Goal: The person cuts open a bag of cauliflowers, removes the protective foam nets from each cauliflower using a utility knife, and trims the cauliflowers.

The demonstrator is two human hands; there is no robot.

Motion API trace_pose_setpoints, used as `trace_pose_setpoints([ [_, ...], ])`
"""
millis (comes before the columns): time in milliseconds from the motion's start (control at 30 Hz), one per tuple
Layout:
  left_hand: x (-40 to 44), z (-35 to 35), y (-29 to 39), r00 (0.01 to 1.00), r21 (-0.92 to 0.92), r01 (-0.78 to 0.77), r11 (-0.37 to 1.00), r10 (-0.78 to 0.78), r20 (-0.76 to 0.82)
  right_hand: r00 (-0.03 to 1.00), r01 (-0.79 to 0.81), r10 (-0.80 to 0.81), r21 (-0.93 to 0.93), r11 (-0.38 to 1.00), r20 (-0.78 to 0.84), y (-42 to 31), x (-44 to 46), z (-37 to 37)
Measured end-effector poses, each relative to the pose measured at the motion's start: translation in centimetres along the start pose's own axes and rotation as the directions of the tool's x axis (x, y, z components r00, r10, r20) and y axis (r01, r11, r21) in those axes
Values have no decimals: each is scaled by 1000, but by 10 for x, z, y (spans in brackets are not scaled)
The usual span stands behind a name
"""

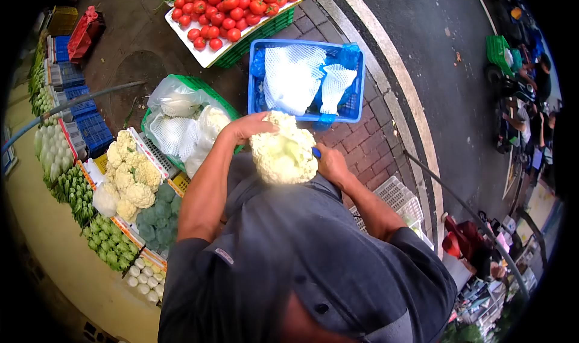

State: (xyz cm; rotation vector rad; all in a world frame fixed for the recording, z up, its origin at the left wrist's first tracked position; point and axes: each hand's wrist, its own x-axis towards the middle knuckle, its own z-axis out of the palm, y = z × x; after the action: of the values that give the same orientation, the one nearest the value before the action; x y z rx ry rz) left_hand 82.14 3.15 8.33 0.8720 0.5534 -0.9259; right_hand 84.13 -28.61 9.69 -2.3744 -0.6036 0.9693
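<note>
A pale cauliflower head (283, 153) is held in front of my body, its hollowed, stalk side turned up toward me. My left hand (253, 128) grips it from the left, fingers wrapped over its upper edge. Close against its right side, my right hand (333, 164) is closed around a tool whose blue handle end (316, 152) shows; the rest of it is hidden. Beyond the hands stands a blue crate (254, 99) with white foam netting (294, 78) in it. To the left, a green crate (225, 103) holds wrapped cauliflowers in plastic (199, 132).
Tomatoes (232, 8) lie on a white board over a green crate at the top. Cauliflowers (134, 171), broccoli (158, 219) and other vegetables line the left. White plastic crates (395, 193) sit at my right. A wet road (446, 59) with people and vehicles runs on the right.
</note>
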Motion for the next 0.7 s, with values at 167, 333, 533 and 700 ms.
trace_pose_setpoints([
  [167, -2, 5, -5, 999, -24, -30, 999, 30, -38, 991, -131, 133, -63, 989, 35, 10, 2, 8],
  [333, -3, 1, 1, 998, -3, -31, 1000, 31, -46, 972, -230, 230, 3, 973, -42, 1, -15, -13],
  [533, 1, -23, -31, 994, -157, -25, 987, 8, -107, 969, -139, 175, 202, 970, -173, 6, 0, -8],
  [700, -2, -30, -57, 996, -319, -77, 945, 60, -64, 973, 210, -171, 277, 938, -157, -47, 15, -37],
])
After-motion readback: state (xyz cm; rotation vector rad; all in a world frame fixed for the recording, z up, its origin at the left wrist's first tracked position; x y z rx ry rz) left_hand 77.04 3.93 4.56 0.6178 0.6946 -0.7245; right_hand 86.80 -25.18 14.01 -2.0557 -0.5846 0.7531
